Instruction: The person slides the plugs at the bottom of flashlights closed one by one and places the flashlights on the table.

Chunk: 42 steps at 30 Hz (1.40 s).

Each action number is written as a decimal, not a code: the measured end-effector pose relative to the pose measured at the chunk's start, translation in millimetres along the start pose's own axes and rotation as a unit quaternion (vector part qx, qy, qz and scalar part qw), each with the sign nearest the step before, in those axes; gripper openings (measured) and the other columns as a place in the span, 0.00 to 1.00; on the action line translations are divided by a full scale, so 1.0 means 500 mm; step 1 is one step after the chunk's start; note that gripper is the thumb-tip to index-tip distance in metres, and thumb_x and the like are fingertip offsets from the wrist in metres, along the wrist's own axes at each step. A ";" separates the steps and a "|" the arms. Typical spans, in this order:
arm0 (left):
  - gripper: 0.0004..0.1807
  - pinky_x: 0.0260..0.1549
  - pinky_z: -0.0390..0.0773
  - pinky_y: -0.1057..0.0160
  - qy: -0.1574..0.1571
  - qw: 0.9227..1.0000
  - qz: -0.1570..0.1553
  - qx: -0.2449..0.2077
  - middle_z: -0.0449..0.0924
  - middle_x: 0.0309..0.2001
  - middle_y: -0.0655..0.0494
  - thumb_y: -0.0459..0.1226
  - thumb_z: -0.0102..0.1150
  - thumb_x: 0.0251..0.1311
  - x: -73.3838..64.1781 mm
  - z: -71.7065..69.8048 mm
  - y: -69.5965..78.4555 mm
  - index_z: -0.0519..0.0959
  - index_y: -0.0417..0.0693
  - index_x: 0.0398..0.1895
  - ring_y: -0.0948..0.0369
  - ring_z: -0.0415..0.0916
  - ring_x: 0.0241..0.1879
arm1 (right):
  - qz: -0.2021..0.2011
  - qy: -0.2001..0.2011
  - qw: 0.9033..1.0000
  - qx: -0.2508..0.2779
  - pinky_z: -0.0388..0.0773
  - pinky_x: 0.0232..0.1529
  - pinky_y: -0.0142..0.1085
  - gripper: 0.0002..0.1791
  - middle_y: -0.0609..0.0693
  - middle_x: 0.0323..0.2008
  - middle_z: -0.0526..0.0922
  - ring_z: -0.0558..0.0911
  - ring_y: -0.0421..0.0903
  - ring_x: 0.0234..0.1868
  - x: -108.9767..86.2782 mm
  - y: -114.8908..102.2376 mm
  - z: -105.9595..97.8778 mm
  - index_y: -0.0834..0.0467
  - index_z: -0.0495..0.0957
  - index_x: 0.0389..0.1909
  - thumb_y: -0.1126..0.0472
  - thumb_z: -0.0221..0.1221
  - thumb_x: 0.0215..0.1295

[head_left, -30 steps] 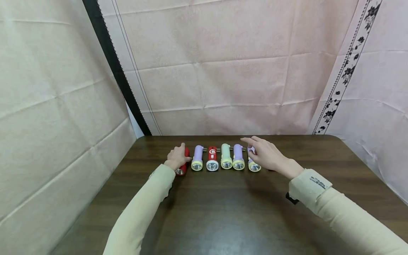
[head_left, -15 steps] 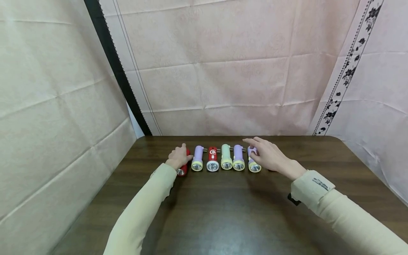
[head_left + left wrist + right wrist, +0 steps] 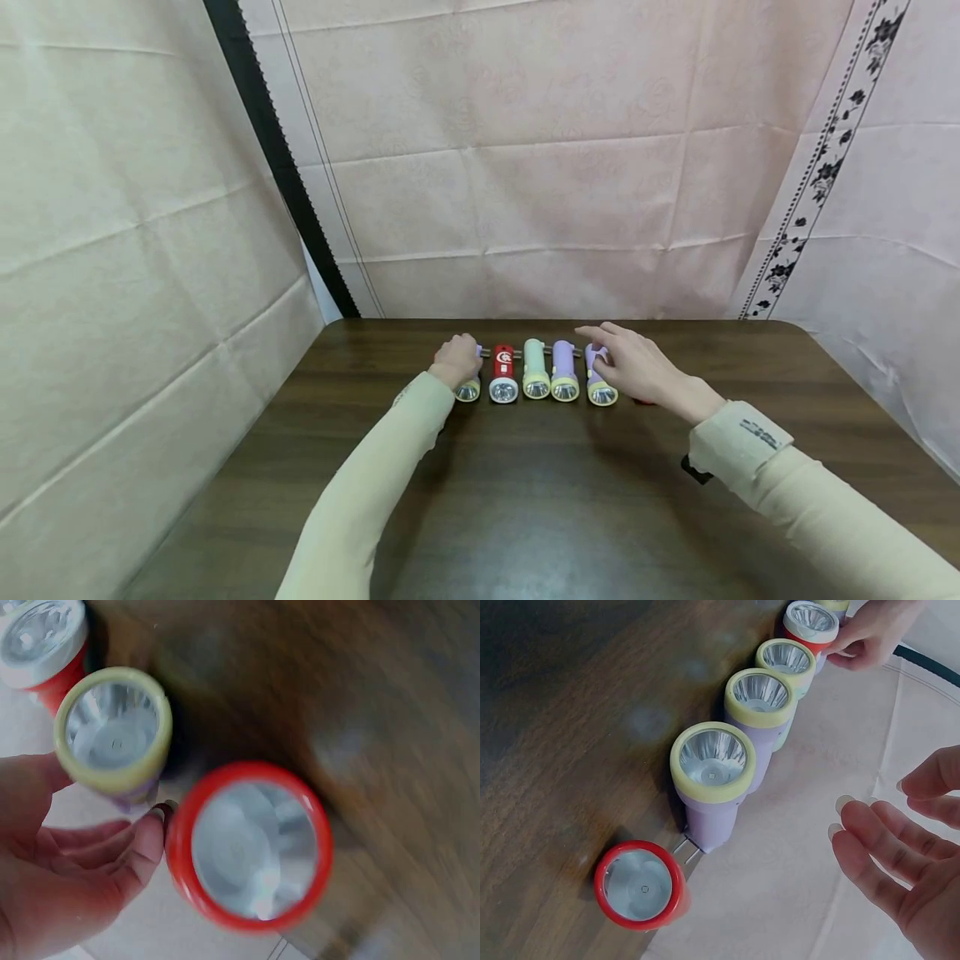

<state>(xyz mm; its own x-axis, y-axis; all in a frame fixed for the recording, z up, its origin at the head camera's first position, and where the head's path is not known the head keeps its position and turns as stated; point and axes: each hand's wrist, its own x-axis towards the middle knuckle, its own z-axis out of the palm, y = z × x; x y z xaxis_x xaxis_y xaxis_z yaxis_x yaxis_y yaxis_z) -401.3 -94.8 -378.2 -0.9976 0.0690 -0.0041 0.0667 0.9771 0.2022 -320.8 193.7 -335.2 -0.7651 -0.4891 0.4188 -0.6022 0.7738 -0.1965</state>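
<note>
My left hand [image 3: 457,361] curls over the leftmost purple flashlight [image 3: 468,391] in a row on the brown table. In the left wrist view, thumb and fingers lie on either side of this flashlight's body, below its yellow rim [image 3: 112,780]. A red flashlight [image 3: 251,922] stands right beside those fingers [image 3: 146,840]; in the head view the hand and sleeve hide it. My right hand [image 3: 633,367] hovers by the rightmost purple flashlight [image 3: 602,393], fingers relaxed and holding nothing. Another red flashlight [image 3: 679,900] is mostly hidden beneath it in the head view.
Between the hands stand a red flashlight with a white rim [image 3: 503,390], a mint one [image 3: 535,367] and a purple one [image 3: 563,367]. Thin metal prongs [image 3: 686,849] show behind the row. The table [image 3: 525,500] meets a pale cloth backdrop [image 3: 540,208] at its far edge.
My left hand has moved right, from the leftmost red flashlight to the purple flashlight beside it. The right hand stays by the rightmost purple flashlight. The head view has shifted slightly.
</note>
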 end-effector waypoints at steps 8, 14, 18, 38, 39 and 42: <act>0.24 0.41 0.81 0.52 0.008 1.000 -0.024 0.000 0.79 0.46 0.43 0.42 0.59 0.62 0.007 0.020 0.017 0.69 0.35 0.55 0.51 0.81 0.42 | -0.001 -0.004 1.000 -0.005 0.68 0.28 0.34 0.27 0.51 0.42 0.81 0.70 0.37 0.24 -0.002 0.001 0.004 0.55 0.71 0.63 0.65 0.55 0.60; 0.23 0.39 0.81 0.52 0.016 1.000 -0.016 -0.019 0.79 0.45 0.43 0.41 0.59 0.61 0.004 0.014 0.011 0.71 0.34 0.53 0.50 0.80 0.40 | 0.009 -0.010 1.000 -0.008 0.69 0.30 0.35 0.27 0.53 0.43 0.81 0.72 0.39 0.26 -0.005 0.008 0.002 0.56 0.71 0.63 0.65 0.55 0.60; 0.22 0.39 0.81 0.51 0.034 0.998 -0.019 -0.039 0.80 0.45 0.42 0.41 0.61 0.59 0.001 0.005 0.005 0.73 0.35 0.51 0.49 0.81 0.41 | 0.010 -0.007 1.000 -0.007 0.69 0.30 0.36 0.27 0.53 0.42 0.81 0.72 0.39 0.27 -0.004 0.008 -0.001 0.56 0.71 0.64 0.65 0.54 0.60; 0.21 0.33 0.81 0.56 0.088 0.985 0.048 -0.137 0.81 0.39 0.44 0.38 0.68 0.49 -0.048 -0.107 0.035 0.74 0.39 0.45 0.50 0.81 0.36 | -0.004 0.017 1.000 -0.015 0.70 0.30 0.36 0.33 0.52 0.37 0.81 0.74 0.42 0.28 0.021 -0.001 -0.023 0.55 0.66 0.68 0.66 0.57 0.58; 0.22 0.34 0.81 0.56 0.088 0.984 0.063 -0.141 0.81 0.40 0.44 0.37 0.68 0.49 -0.052 -0.110 0.040 0.74 0.39 0.47 0.50 0.81 0.37 | -0.005 0.017 1.000 -0.014 0.70 0.30 0.36 0.33 0.52 0.37 0.81 0.75 0.43 0.29 0.022 -0.004 -0.024 0.55 0.66 0.68 0.66 0.57 0.58; 0.26 0.35 0.81 0.55 0.097 0.978 0.110 -0.148 0.81 0.43 0.43 0.36 0.68 0.49 -0.062 -0.115 0.055 0.73 0.40 0.53 0.50 0.81 0.39 | -0.011 0.019 1.000 -0.012 0.72 0.31 0.38 0.34 0.52 0.38 0.81 0.76 0.44 0.30 0.026 -0.013 -0.026 0.54 0.66 0.68 0.65 0.57 0.57</act>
<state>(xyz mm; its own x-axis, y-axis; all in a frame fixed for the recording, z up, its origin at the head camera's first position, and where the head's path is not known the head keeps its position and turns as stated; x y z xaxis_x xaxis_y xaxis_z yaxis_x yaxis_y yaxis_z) -369.7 -81.5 -316.2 -0.9462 0.2030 0.2520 0.3006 0.8395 0.4526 -323.8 187.7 -316.9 -0.7424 -0.4909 0.4560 -0.6129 0.7725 -0.1662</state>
